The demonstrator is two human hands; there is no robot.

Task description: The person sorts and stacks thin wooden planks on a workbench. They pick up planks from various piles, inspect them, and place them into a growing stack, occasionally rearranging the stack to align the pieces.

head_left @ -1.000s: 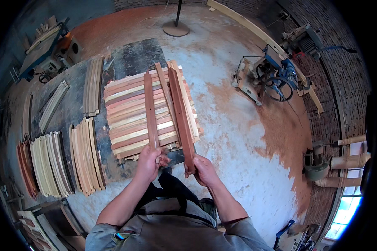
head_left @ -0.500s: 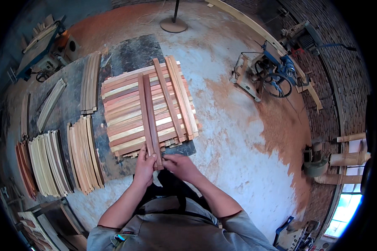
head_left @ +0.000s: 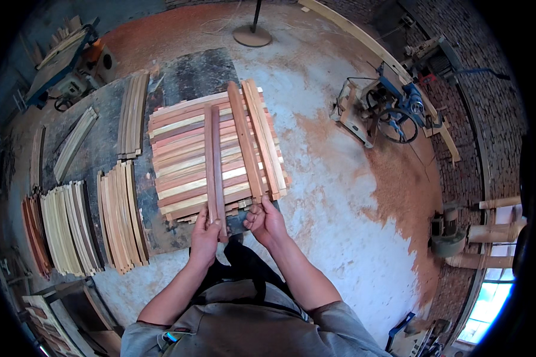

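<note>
Two dark reddish wooden strips [head_left: 215, 166] lie side by side, pointing away from me across a stack of crosswise strips [head_left: 181, 152]. My left hand [head_left: 203, 238] is closed around their near ends, thumb on top. To the right, a reddish-brown strip [head_left: 244, 137] lies over the same stack, showing a broad face. The fingers of my right hand [head_left: 268, 221] are closed on its near end. Right beside it run paler strips [head_left: 263, 134], nearly parallel. The stack mixes pink, cream and brown pieces with uneven ends.
The dark worktable [head_left: 193, 71] also carries several bundles of strips: pale ones [head_left: 65, 229], light-brown ones [head_left: 122, 217] and greyish ones [head_left: 133, 116]. A machine with handwheels [head_left: 393, 113] stands at right on the dusty floor. At far left is a blue-topped machine [head_left: 59, 65].
My right hand has left the near ends of the dark strips and moved forward and right to the reddish-brown strip. That strip now shows a wider face. My left hand keeps its hold.
</note>
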